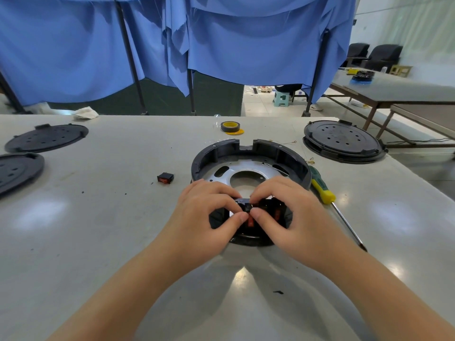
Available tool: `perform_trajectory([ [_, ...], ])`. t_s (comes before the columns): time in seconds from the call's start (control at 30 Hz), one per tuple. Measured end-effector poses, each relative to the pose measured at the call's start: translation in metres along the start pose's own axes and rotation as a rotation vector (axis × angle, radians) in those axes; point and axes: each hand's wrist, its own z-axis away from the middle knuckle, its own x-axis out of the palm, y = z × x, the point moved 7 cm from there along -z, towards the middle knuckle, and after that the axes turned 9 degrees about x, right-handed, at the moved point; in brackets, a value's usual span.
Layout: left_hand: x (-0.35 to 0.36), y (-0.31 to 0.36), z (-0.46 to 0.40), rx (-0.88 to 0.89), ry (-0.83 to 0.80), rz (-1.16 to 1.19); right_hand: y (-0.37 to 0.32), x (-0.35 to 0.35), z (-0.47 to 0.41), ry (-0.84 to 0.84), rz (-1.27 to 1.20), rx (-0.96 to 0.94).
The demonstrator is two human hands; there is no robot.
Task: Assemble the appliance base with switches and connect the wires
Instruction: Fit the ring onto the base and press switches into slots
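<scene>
A round black appliance base (248, 153) with a silver metal plate inside lies on the grey table in front of me. My left hand (209, 217) and my right hand (290, 215) both sit on its near rim, fingers curled. Between thumbs and forefingers they pinch a black rocker switch with a red button (250, 217) at the base's front panel. A second red switch shows in the panel under my right fingers. A loose rocker switch (165, 178) lies on the table to the left of the base.
A yellow-and-green screwdriver (327, 190) lies right of the base. Yellow tape roll (230, 126) sits behind it. Black round covers lie at far left (46, 137), left edge (17, 171) and right (343, 140). Thin wires with ring terminals (309, 159) lie near the right cover.
</scene>
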Motion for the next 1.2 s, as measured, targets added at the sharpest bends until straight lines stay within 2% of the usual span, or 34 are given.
perform_trajectory([
  [0.2,0.0011,-0.0048,0.0066,-0.056,-0.052,-0.043,0.0058,-0.0058,0.0000,0.016,0.070,0.043],
  [0.3,0.0012,-0.0008,0.0039,-0.004,-0.071,-0.089,0.0063,-0.0060,-0.0012,0.007,0.057,0.051],
  [0.77,-0.0034,-0.0056,-0.0010,-0.084,0.050,0.007,0.0103,-0.0063,-0.0042,0.020,-0.017,0.119],
  [0.97,0.0011,-0.0034,0.0004,-0.026,-0.081,-0.052,0.0097,-0.0016,-0.0036,-0.070,0.076,0.084],
  [1.2,0.0030,-0.0039,0.0009,-0.025,-0.056,-0.101,0.0102,0.0019,-0.0023,-0.062,0.184,0.050],
])
